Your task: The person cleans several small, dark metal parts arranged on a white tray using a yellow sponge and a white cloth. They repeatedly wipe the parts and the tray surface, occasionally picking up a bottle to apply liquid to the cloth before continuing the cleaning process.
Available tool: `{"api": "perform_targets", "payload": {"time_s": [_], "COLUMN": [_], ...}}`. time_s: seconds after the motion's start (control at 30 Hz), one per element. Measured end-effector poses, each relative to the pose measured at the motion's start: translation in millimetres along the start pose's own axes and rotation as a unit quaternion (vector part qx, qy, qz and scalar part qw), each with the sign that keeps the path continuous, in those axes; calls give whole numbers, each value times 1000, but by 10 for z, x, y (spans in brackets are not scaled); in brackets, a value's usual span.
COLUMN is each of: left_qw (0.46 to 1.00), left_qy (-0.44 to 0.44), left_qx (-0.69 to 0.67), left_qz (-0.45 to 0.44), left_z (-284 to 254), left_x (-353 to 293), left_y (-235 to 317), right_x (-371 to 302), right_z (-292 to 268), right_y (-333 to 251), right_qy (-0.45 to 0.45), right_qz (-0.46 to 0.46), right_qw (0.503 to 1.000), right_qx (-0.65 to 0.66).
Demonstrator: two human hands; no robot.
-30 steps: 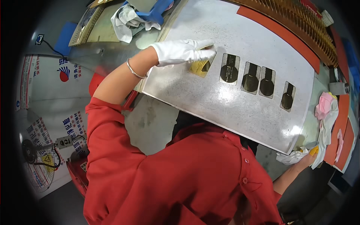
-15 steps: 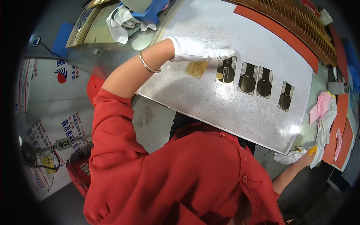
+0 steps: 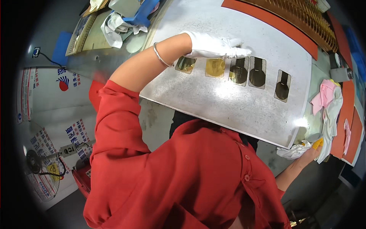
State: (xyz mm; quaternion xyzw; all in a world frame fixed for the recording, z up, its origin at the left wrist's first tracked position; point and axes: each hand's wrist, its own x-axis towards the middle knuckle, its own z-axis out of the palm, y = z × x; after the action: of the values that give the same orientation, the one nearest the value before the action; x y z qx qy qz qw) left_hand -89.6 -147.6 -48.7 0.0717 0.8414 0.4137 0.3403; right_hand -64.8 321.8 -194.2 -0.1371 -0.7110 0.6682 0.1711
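Note:
My left hand [image 3: 215, 46], in a white glove, reaches across a white sheet-covered work surface [image 3: 225, 108]. Its fingers lie stretched out flat at the upper edge of a row of small rectangular plates. A gold-looking plate [image 3: 215, 68] is below the palm. Under the fingertips lies a dark plate with a round shape and a mesh pattern [image 3: 239, 72], and a similar plate [image 3: 257, 73] is just right of it. At the lower right corner, my right hand [image 3: 307, 153] is beside white fabric [image 3: 293, 150] and a yellow patch; its fingers are hidden.
Another plate [image 3: 282, 86] lies apart at the right, and a shiny one [image 3: 185, 65] by my left wrist. An orange strip [image 3: 272, 24] and slotted brown rack [image 3: 301, 19] border the far side. Pink cloth [image 3: 324, 95] lies right; crumpled white cloth [image 3: 114, 28] lies upper left.
My left hand has moved right along the row, from over one plate to the plate beside it. The view has shifted slightly. My right hand stays at the corner.

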Motion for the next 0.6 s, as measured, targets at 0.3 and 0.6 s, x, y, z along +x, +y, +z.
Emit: {"api": "perform_targets", "payload": {"time_s": [0.3, 0.6], "left_qw": [991, 991], "left_qy": [84, 58], "left_qx": [103, 117], "left_qz": [22, 31], "left_z": [302, 374], "left_x": [571, 786], "left_y": [48, 212], "right_x": [60, -5], "right_z": [-67, 33], "right_y": [83, 8], "right_qy": [-41, -34], "right_qz": [-15, -14], "right_qw": [999, 997], "right_qx": [33, 69]}}
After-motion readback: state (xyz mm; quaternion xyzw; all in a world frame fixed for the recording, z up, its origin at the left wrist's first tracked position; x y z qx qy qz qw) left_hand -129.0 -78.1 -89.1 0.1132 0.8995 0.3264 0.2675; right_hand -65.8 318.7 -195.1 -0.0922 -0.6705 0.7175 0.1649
